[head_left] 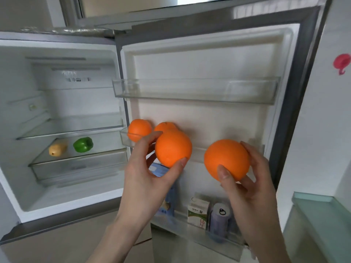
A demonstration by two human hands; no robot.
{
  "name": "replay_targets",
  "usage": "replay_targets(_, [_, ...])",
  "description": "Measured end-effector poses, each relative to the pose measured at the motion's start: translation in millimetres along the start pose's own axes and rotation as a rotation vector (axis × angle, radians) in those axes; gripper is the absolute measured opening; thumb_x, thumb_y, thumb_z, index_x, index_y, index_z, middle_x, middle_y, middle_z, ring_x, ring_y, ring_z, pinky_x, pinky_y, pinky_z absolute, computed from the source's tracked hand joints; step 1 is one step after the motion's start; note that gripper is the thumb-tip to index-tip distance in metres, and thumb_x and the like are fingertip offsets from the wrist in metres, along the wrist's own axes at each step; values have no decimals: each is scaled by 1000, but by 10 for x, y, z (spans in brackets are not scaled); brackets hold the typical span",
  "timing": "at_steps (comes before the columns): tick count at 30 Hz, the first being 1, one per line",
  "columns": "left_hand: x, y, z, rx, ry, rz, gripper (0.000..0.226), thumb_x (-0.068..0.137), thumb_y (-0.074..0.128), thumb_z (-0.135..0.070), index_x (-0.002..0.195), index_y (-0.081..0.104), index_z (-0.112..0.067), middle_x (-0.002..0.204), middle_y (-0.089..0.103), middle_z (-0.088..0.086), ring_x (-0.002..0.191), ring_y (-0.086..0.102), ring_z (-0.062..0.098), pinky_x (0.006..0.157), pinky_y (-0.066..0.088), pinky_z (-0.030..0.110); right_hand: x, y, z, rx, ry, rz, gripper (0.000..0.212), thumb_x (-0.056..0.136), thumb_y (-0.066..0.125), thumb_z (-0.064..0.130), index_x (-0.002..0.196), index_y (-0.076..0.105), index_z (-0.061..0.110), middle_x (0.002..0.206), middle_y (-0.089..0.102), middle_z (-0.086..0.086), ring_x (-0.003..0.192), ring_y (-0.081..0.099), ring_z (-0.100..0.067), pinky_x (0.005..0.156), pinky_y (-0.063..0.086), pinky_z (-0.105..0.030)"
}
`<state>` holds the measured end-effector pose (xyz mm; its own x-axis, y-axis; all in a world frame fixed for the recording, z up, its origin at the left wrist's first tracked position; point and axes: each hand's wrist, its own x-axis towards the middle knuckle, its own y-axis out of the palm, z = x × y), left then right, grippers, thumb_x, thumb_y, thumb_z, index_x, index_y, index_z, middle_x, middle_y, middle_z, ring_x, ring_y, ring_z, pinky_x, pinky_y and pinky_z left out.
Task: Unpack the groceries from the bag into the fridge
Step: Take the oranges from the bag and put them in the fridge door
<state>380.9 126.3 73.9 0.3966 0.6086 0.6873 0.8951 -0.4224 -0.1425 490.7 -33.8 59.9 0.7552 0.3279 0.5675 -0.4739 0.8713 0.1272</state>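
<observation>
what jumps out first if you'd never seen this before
Two bright oranges up front: the left hand grips one orange, the right hand grips another, before the open fridge door. Two more oranges sit in the middle door bin, and a green pepper lies inside.

A white wall (pixel 322 130) fills the right of the frame, bearing a red hook (pixel 341 62); a glass shelf (pixel 322 215) sits lower right.

glass fridge shelf (pixel 79 158) bearing green pepper (pixel 83 144) and yellow fruit (pixel 57 148), apart
</observation>
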Motion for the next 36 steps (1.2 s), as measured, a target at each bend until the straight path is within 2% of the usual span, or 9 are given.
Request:
replay_targets(5, [325, 116, 147, 7, 56, -7, 67, 75, 92, -33, 132, 56, -38, 131, 62, -20, 123, 63, 6, 104, 51, 32, 289, 30, 2, -296, -172, -50, 77, 73, 83, 47, 138, 43, 53, 138, 52, 24, 114, 66, -8, 87, 54, -22])
replay_targets(9, [551, 175, 251, 65, 98, 62, 68, 77, 89, -40, 136, 54, -36, 127, 60, -24, 120, 58, -5, 97, 48, 16, 515, 118, -73, -536, -239, -61, 75, 78, 83, 45, 137, 38, 53, 134, 43, 33, 114, 57, -1, 88, 46, -18])
replay_targets(12, [764, 209, 353, 131, 157, 118, 69, 78, 87, -42, 138, 54, -31, 127, 59, -19, 115, 55, -9, 92, 41, 4, 631, 179, -134, -747, -265, -64, 76, 82, 80, 45, 142, 35, 46, 140, 41, 22, 120, 54, -12, 92, 52, -37])
replay_targets(15, [955, 266, 427, 239, 238, 190, 69, 79, 86, -42, 138, 53, -31, 123, 59, -13, 105, 55, -1, 86, 40, 8, 724, 231, -130, -891, -209, -58, 74, 83, 76, 50, 144, 34, 45, 145, 41, 12, 118, 59, -25, 90, 55, -49])
replay_targets(18, [1075, 347, 503, 304, 286, 240, 67, 77, 85, -48, 135, 55, -31, 122, 62, -10, 104, 60, 11, 87, 49, 30, 805, 296, -91, -986, -171, -32, 73, 84, 75, 52, 143, 33, 46, 141, 43, 12, 111, 62, -28, 87, 55, -48])
replay_targets(21, [1171, 391, 541, 303, 270, 327, 66, 75, 78, -59, 132, 56, -34, 123, 63, -12, 107, 64, 17, 92, 54, 42, 894, 364, -45, -1064, -76, 6, 70, 85, 73, 57, 139, 28, 51, 139, 46, 13, 112, 61, -28, 86, 53, -46])
replay_targets(26, [1325, 369, 582, 375, 249, 508, 58, 81, 72, -63, 130, 58, -35, 122, 62, -11, 111, 59, 17, 100, 47, 37, 1032, 362, 23, -1118, 130, 89, 68, 83, 70, 64, 136, 29, 56, 126, 55, 12, 112, 61, -27, 97, 52, -50])
replay_targets(30, [1393, 375, 585, 462, 317, 588, 54, 80, 50, -71, 122, 59, -38, 118, 61, -16, 111, 56, 11, 106, 39, 30, 1075, 351, 31, -1134, 201, 122, 70, 81, 67, 69, 140, 30, 59, 119, 61, 12, 105, 64, -24, 96, 53, -46])
replay_targets(36, [1413, 375, 654, 492, 350, 588, 58, 82, 38, -72, 123, 59, -37, 123, 59, -16, 115, 49, 8, 110, 33, 28, 1058, 385, 52, -1176, 223, 193, 75, 77, 45, 88, 145, 22, 68, 138, 57, 20, 120, 62, -21, 106, 49, -45])
